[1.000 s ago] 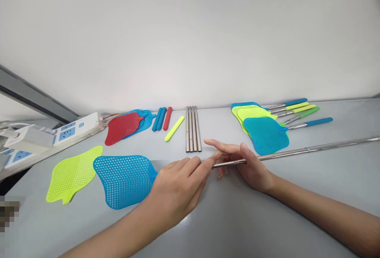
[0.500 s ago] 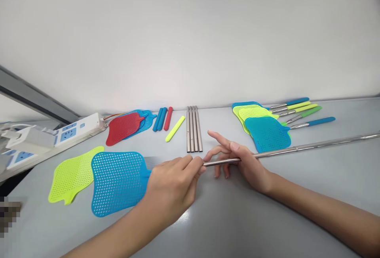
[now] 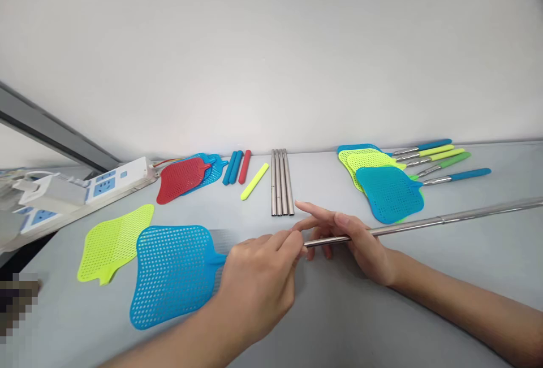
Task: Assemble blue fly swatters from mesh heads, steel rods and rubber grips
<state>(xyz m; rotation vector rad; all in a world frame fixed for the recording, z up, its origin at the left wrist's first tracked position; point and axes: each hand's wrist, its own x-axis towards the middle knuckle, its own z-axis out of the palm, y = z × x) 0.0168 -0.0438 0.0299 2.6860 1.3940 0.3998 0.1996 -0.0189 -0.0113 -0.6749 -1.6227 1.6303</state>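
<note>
My left hand (image 3: 263, 283) is wrapped round the spot where the neck of a blue mesh fly swatter head (image 3: 176, 272) meets a long metal telescopic rod (image 3: 407, 225). Its fingers hide the joint. Closer to the middle of the rod, my right hand (image 3: 360, 246) holds it between thumb and fingers, with the index finger stretched out. The rod slants up to the right and leaves the view. Beneath the blue head's left side, a yellow-green swatter head (image 3: 114, 243) lies on the table.
Red (image 3: 182, 180) and blue swatter heads (image 3: 218, 169) lie at the back left, beside several coloured grip sleeves (image 3: 244, 167) and several metal rods (image 3: 282, 181). Whole fly swatters (image 3: 390, 193) are piled at the right. A white power strip (image 3: 123, 178) stands at the left.
Both hands and the rod have shifted slightly right and down in view, and the blue head is lower. The whole scene has also slid a little with the camera. Both grips look the same.
</note>
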